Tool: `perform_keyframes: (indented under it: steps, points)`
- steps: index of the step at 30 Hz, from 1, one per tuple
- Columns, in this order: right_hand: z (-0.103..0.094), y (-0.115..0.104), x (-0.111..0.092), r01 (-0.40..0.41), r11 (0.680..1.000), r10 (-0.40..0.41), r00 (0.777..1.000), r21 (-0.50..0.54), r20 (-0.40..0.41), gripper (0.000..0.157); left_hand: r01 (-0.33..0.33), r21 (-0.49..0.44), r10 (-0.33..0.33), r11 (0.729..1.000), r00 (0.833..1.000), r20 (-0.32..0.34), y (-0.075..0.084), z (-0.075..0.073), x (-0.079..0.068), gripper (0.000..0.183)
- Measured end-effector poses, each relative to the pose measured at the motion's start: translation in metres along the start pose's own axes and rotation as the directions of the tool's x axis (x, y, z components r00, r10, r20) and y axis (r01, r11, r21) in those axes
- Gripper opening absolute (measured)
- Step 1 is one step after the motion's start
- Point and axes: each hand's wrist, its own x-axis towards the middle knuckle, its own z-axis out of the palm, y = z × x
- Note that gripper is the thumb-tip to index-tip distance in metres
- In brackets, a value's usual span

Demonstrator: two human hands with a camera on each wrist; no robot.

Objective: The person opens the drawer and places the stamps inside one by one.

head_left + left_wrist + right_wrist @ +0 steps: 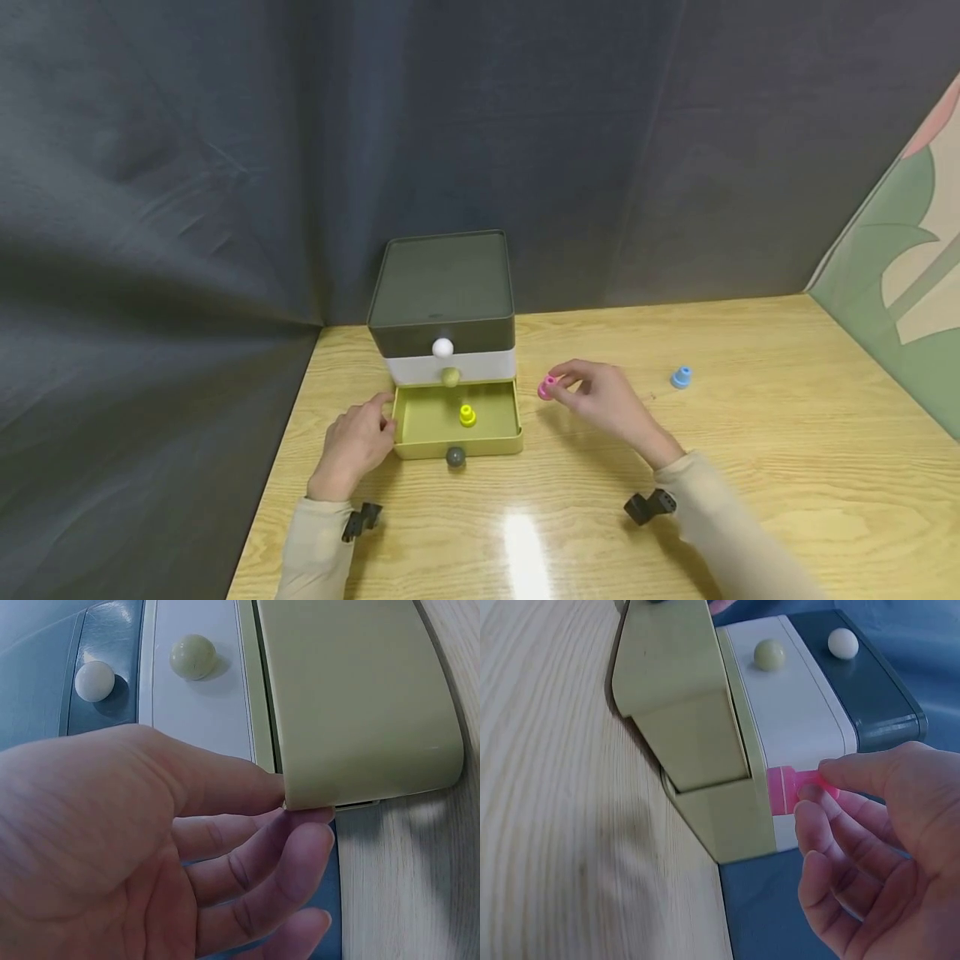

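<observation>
A small chest has three tiers: dark green, white and yellow-green. Its bottom yellow-green drawer [420, 448] is pulled out, and a yellow stepped plastic piece [467, 416] stands inside it. My left hand [356, 442] is at the drawer's left side; in the left wrist view its thumb and index finger pinch the drawer's edge near the corner. Right of the chest, my right hand [606, 403] pinches a pink stepped plastic piece [784, 789] by its narrow end, between thumb and fingers. The piece is lifted above the wooden table, its wide end toward the chest.
A blue stepped piece [681, 377] stands on the table [750, 417] to the right of my right hand. The dark green top tier [442, 283] has a raised rim and a white knob [442, 348]. Dark cloth [525, 150] hangs behind and at left.
</observation>
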Motion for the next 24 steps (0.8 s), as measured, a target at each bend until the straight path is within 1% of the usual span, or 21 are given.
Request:
perform_keyframes:
  steps: [4, 8, 11, 16, 19, 24]
  points:
    - [0.008, -0.008, 0.003, 0.027, 0.999, -0.027, 1.0, 0.018, 0.004, 0.022, 0.002, 0.001, -0.002, 1.0, 1.0, 0.005, 0.0, 0.0, 0.0, 0.046]
    - [0.016, -0.014, 0.005, 0.033, 0.999, -0.033, 0.999, 0.038, 0.011, 0.02, -0.014, -0.008, 0.014, 1.0, 1.0, 0.004, -0.001, -0.001, -0.001, 0.046]
    - [0.022, -0.019, 0.005, 0.033, 0.998, -0.035, 0.999, 0.052, 0.035, 0.018, -0.02, -0.013, 0.02, 1.0, 1.0, 0.002, -0.003, 0.0, -0.002, 0.045]
    - [0.032, -0.028, 0.005, 0.06, 0.994, -0.066, 0.995, 0.089, 0.072, 0.016, -0.028, -0.017, 0.029, 0.999, 1.0, 0.008, -0.007, 0.0, -0.004, 0.045]
    - [0.038, -0.033, 0.008, 0.072, 0.993, -0.08, 0.994, 0.092, 0.078, 0.014, -0.034, -0.014, 0.034, 0.999, 0.999, 0.008, -0.008, -0.002, -0.004, 0.046]
    - [0.047, -0.038, 0.015, 0.097, 0.992, -0.105, 0.988, 0.078, 0.114, 0.011, -0.026, -0.01, 0.026, 1.0, 1.0, 0.013, -0.009, -0.005, -0.006, 0.047]
